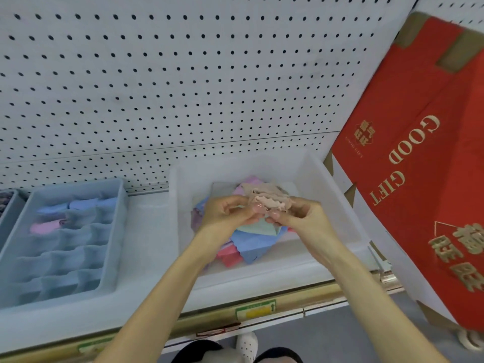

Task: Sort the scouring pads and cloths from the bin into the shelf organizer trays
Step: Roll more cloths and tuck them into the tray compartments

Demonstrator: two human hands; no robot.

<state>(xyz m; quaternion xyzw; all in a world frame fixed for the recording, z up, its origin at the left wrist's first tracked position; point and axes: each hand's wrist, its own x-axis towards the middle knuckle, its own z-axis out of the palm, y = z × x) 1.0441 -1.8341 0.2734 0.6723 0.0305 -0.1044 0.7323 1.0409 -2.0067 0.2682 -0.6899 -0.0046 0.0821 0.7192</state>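
A beige cloth [267, 199] is held just above the translucent bin [332, 197], which stands towards the right end of the shelf [149, 244]. The cloth is pinched at its near edge by the fingertips of the left hand [227, 213] and the right hand [298, 216], one hand at each side, with the thumbs close together in the middle.

The step in hand is judged to be the folding or straightening of this cloth before it is carried to the blue organizer tray [116, 231] at the left of the shelf. It would be done best if the edges were brought together evenly and the folded piece kept narrow enough for a single compartment. The grip should be passed to one hand only when the fold is firm, and a compartment not yet filled should be chosen.

The cloth appears thin and soft, with a wavy, scalloped edge; it seems to be doubled over in layers, though blur makes this uncertain. Beneath it a loose pile of cloths [251, 239] in blue, green, pink and purple is left in the bin. In the far compartments of the tray a blue cloth [83, 204] and a pink cloth [44, 227] are already lodged.
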